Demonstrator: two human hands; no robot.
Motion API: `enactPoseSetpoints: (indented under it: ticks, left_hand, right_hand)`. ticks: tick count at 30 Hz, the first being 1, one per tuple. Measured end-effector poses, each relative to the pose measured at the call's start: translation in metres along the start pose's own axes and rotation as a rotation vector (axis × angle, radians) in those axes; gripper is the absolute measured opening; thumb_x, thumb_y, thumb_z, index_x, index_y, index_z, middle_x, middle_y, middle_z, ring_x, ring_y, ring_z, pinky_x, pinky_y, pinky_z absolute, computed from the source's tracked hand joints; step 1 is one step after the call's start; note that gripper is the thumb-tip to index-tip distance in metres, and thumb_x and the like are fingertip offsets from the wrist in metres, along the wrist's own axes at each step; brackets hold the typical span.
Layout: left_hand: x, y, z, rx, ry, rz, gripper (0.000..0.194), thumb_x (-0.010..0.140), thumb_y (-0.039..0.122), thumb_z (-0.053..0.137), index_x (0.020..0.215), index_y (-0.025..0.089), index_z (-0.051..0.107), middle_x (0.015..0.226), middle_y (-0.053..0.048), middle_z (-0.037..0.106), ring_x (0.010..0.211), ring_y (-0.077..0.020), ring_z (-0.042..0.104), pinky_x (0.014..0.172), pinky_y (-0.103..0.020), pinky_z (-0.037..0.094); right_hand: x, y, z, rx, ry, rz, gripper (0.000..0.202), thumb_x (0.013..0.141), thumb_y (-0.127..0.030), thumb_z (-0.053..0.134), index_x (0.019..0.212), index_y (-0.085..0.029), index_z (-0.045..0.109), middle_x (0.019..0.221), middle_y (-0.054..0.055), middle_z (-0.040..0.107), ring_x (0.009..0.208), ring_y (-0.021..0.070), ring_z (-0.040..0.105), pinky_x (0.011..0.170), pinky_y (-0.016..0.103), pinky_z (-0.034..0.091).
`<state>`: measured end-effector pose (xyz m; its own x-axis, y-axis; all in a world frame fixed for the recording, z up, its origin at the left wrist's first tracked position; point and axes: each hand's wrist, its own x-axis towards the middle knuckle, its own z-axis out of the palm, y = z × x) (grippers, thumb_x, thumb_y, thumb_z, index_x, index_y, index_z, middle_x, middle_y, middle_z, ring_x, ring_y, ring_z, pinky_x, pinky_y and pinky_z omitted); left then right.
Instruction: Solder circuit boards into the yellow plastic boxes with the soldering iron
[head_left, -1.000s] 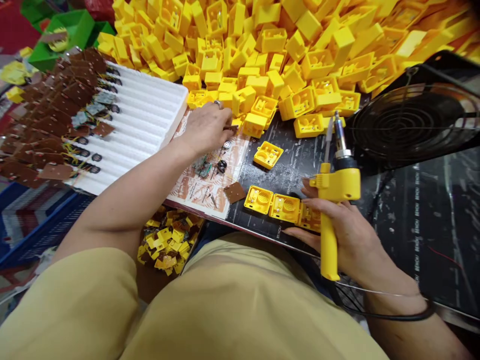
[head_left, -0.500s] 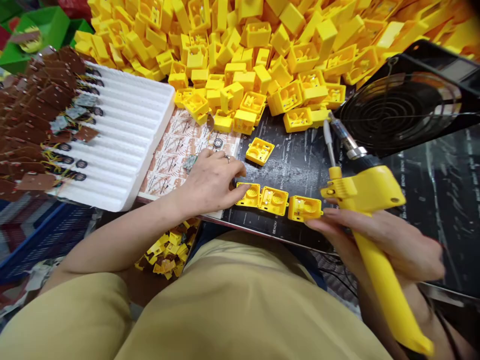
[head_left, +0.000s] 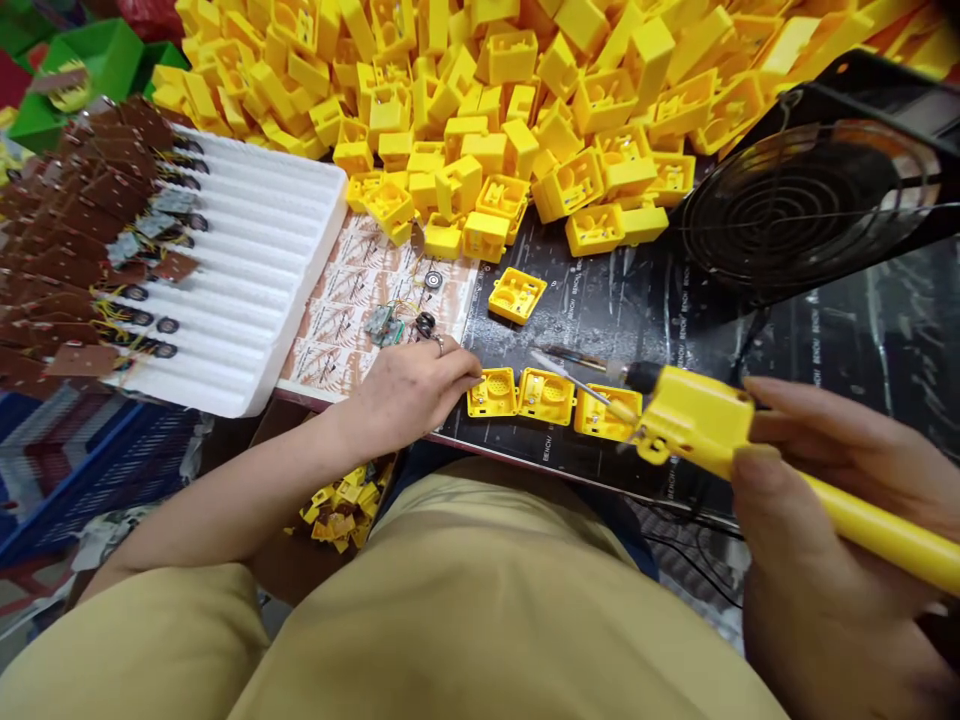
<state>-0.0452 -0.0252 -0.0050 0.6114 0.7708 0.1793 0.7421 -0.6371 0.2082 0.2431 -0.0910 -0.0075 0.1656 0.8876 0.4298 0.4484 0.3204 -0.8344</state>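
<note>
Three open yellow housings lie in a row near the bench edge: a left one, a middle one and a right one. My left hand is at the left end of the row, fingers pressed together beside the left housing; what they hold, if anything, is hidden. In my right hand is a yellow soldering gun, its metal tips pointing left above the middle and right housings. Another yellow housing lies behind the row. Small circuit boards with wires and a round black part lie behind my left hand.
A big pile of yellow housings covers the back. A black fan stands at the right. On the left, a white foam tray bears brown boards with wires. Below are a blue basket and yellow pieces.
The soldering gun has swung from upright to pointing left over the row, with my right hand further right. My left fingers have closed together and drawn slightly left, uncovering the round black part.
</note>
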Motion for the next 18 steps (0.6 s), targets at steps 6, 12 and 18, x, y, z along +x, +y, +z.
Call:
enactPoseSetpoints:
  ticks: [6,12,18]
  left_hand:
    - [-0.002,0.003,-0.002,-0.036,-0.002,0.0,0.019,0.091,0.011,0.05,0.091,0.017,0.068,0.091,-0.003,0.072,0.074,-0.0139,0.067,0.067,-0.024,0.049]
    - [0.0,0.006,0.006,-0.19,0.066,-0.134,0.007,0.088,0.012,0.06,0.087,0.017,0.065,0.083,-0.001,0.071,0.074,-0.0132,0.067,0.069,-0.023,0.049]
    - [0.008,0.003,0.015,-0.229,0.147,-0.03,0.006,0.087,0.01,0.06,0.086,0.014,0.065,0.083,-0.002,0.071,0.073,-0.0124,0.066,0.068,-0.022,0.048]
  right_hand:
    - [0.011,0.012,0.021,0.253,0.105,0.074,0.034,0.065,-0.022,0.086,0.097,-0.026,0.075,0.075,0.002,0.072,0.055,0.0118,0.065,0.055,0.015,0.057]
    - [0.006,0.017,0.017,0.245,0.11,-0.009,0.035,0.061,-0.013,0.086,0.091,-0.025,0.075,0.075,0.0,0.072,0.056,0.0087,0.065,0.055,0.011,0.055]
    - [-0.012,-0.002,0.01,0.16,-0.022,0.068,0.03,0.065,-0.015,0.086,0.09,-0.023,0.07,0.091,0.002,0.072,0.078,0.014,0.069,0.072,0.021,0.06]
